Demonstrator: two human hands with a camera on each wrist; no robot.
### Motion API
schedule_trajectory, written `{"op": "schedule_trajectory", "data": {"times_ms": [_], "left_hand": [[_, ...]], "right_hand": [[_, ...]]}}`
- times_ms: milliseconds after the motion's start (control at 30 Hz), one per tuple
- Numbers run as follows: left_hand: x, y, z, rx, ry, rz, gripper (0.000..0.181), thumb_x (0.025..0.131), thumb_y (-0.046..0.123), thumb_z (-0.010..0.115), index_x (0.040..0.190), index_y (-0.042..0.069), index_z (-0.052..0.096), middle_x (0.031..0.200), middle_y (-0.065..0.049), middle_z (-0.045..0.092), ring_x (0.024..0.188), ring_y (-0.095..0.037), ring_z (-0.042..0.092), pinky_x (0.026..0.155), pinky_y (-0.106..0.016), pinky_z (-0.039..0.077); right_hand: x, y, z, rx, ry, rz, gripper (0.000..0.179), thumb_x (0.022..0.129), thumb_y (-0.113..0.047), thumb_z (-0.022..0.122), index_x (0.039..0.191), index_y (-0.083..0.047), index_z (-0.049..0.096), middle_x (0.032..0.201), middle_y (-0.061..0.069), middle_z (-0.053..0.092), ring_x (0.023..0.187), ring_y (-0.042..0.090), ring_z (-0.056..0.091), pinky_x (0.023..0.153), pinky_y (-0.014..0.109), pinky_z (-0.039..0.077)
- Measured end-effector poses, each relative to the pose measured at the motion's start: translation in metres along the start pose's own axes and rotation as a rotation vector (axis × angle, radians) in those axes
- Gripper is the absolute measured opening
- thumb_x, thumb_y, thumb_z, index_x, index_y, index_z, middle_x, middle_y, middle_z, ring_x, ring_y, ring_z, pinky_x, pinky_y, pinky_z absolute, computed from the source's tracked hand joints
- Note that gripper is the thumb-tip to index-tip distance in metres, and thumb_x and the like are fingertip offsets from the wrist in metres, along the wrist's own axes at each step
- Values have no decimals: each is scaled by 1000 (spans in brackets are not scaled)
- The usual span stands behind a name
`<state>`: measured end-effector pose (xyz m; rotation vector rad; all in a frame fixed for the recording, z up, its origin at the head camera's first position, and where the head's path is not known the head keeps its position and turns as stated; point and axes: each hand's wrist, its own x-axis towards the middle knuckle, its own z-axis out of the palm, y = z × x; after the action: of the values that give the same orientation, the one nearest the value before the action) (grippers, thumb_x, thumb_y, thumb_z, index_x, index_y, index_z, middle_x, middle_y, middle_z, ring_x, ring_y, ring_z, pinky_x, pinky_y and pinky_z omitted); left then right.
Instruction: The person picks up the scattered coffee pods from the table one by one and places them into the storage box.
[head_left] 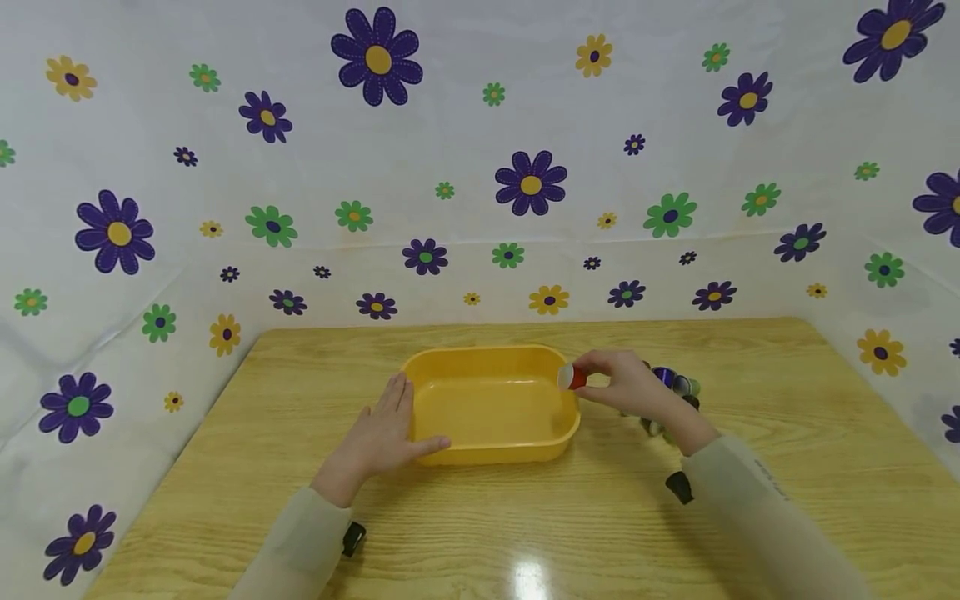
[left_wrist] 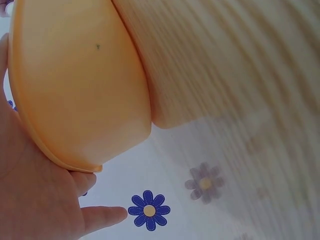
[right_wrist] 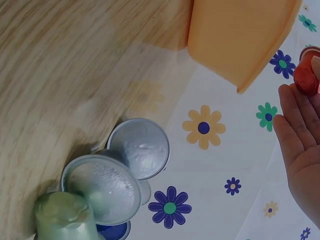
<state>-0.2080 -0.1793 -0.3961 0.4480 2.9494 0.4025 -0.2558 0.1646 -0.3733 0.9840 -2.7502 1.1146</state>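
Observation:
A yellow plastic tub (head_left: 480, 455) stands on the wooden table with its inside visible and bare. My left hand (head_left: 378, 433) rests on its left end, fingers straight along the rim and thumb lying over the front edge. In the left wrist view, that hand touches the rim of the tub (left_wrist: 80, 85) from outside. Between thumb and fingertips, my right hand (head_left: 628, 385) pinches a red coffee capsule (head_left: 578, 377) at the tub's right rim, its pale lid facing left. The right wrist view shows the same red capsule (right_wrist: 306, 75) at the right edge.
Right of the tub lies a cluster of coffee capsules, partly hidden behind my right forearm. Among them are a purple capsule (head_left: 663, 377) and, in the right wrist view, a green one (right_wrist: 65, 215). A flower-patterned white sheet (head_left: 450, 150) surrounds the wooden table (head_left: 300, 375).

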Motion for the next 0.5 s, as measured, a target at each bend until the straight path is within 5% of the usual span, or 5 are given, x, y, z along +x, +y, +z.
{"op": "schedule_trajectory", "data": {"times_ms": [500], "left_hand": [[0, 0, 1, -8, 7, -4, 111, 72, 74, 39, 138, -8, 6, 145, -20, -1, 132, -31, -1, 96, -61, 14]], "right_hand": [[10, -9, 12, 7, -20, -43, 28, 79, -10, 67, 104, -1, 61, 99, 6, 63, 93, 21, 57, 85, 42, 43]]}}
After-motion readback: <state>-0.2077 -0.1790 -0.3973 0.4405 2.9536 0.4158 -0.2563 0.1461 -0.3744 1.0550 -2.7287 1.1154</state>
